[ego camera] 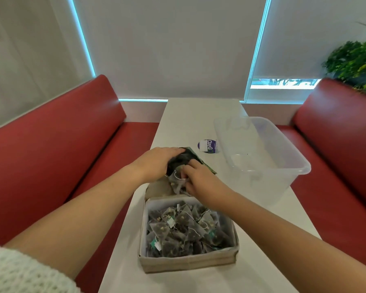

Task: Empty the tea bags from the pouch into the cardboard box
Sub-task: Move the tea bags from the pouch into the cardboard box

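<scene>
A square cardboard box lined in white sits on the table near me, with several dark pyramid tea bags piled in it. Just beyond its far rim my left hand grips a dark green pouch, tilted with its mouth toward the box. My right hand is at the pouch mouth, fingers closed on a clump of tea bags hanging out over the box's far flap.
A clear plastic tub stands on the white table to the right, beyond the box. A round purple-and-white label lies past the pouch. Red bench seats flank the narrow table on both sides.
</scene>
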Tool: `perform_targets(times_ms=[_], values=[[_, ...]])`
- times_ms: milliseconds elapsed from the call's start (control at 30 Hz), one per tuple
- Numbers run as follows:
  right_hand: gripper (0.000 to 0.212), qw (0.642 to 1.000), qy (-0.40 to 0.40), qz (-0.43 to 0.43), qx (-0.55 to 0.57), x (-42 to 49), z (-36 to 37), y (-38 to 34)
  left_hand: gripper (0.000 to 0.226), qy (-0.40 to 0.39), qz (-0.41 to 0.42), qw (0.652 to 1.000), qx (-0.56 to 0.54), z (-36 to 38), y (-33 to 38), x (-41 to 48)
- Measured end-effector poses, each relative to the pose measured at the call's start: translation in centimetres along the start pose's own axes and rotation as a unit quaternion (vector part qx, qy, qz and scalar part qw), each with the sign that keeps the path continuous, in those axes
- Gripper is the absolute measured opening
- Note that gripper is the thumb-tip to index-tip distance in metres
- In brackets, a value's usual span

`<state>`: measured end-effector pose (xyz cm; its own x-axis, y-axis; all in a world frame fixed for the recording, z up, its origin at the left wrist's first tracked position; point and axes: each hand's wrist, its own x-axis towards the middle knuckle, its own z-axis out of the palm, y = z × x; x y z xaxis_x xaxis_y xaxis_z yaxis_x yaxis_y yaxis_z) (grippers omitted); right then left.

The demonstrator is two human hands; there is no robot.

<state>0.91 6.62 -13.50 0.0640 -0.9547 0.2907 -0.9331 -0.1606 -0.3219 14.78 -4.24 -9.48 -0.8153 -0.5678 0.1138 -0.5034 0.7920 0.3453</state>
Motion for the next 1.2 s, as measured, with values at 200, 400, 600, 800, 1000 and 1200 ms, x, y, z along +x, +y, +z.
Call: perform_targets(times_ms=[200,400,600,800,1000,1200], values=[[0.011,0.991,-0.048,-0.122,0.004,-4.4,0.5,0.0,0.062,-0.001,-0.013,0.999,0.030,0.6,0.3,0.5],[0.021,0.979,-0.154,-0.126,-0.043,-6.3,4.0,2.0,0.070,-0.007,-0.018,0.999,0.043,1.4,-0.1,0.7],[0.055,0.953,-0.215,-0.111,-0.181,-5.4,5.4,3.4,0.069,-0.001,-0.009,0.999,0.032,1.7,-0.1,0.3],[0.054,0.936,-0.266,-0.109,-0.205,-5.5,5.4,4.1,0.070,-0.007,-0.012,1.000,0.025,2.0,-0.6,0.3],[0.041,0.947,-0.262,-0.097,-0.162,-6.1,2.2,2.6,0.070,-0.003,-0.017,1.000,0.014,1.6,-0.7,0.3],[0.027,0.991,-0.040,-0.073,-0.104,-4.2,-0.4,1.7,0.069,0.002,-0.011,1.000,0.012,1.4,-0.3,0.3]])
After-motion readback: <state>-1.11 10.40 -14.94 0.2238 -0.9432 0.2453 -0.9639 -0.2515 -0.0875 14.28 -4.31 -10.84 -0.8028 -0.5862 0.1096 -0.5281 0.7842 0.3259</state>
